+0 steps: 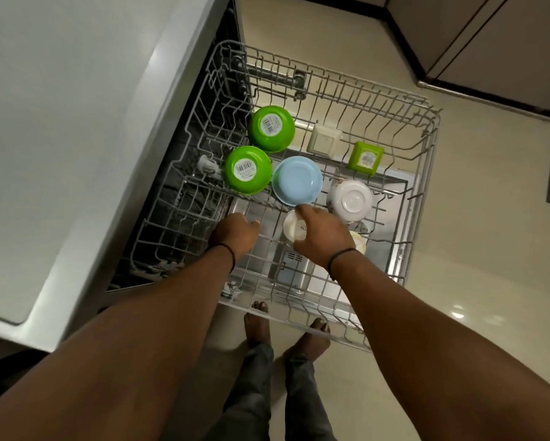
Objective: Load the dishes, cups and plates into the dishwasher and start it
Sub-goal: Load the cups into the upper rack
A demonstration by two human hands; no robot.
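Observation:
The grey wire dishwasher rack (426, 148) is pulled out below me. Upside down in it sit two green bowls (271, 128) (247, 169), a light blue bowl (297, 180), a white bowl (350, 200), a cream square container (323, 139) and a green square container (365, 158). My right hand (323, 232) grips a white cup (294, 229) over the rack's near half. A cream cup (359, 241) peeks out beside that wrist. My left hand (235, 232) rests on the rack wires with fingers curled, holding nothing that I can see.
The grey countertop (60, 122) runs along the left above the dishwasher opening (203, 173). The open dishwasher door (299, 275) lies under the rack. My bare feet (257, 323) stand on the beige floor at the rack's near edge. Dark-edged cabinets (489, 43) stand at the top right.

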